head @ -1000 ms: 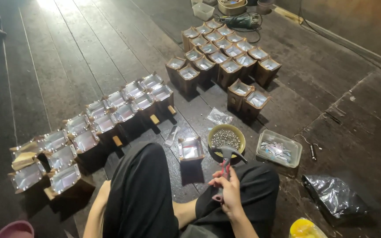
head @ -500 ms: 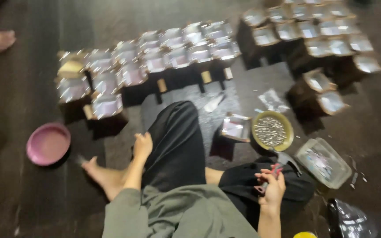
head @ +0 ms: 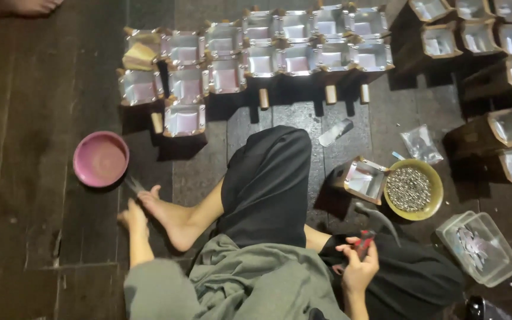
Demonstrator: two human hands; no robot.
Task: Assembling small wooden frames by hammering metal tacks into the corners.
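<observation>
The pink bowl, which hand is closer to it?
Left. The left hand rests on the floor just below the pink bowl, beside the foot. The right hand is far off to the other side, holding red-handled pliers over the lap.

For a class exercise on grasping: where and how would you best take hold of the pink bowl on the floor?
Take the pink bowl by its rim, probably on the near side by the left hand, coming from above. It sits upright and open, with bare floor around it. A pinch, thumb inside and fingers outside the thin wall, should lift it. The right hand is busy with a red-handled tool.
</observation>
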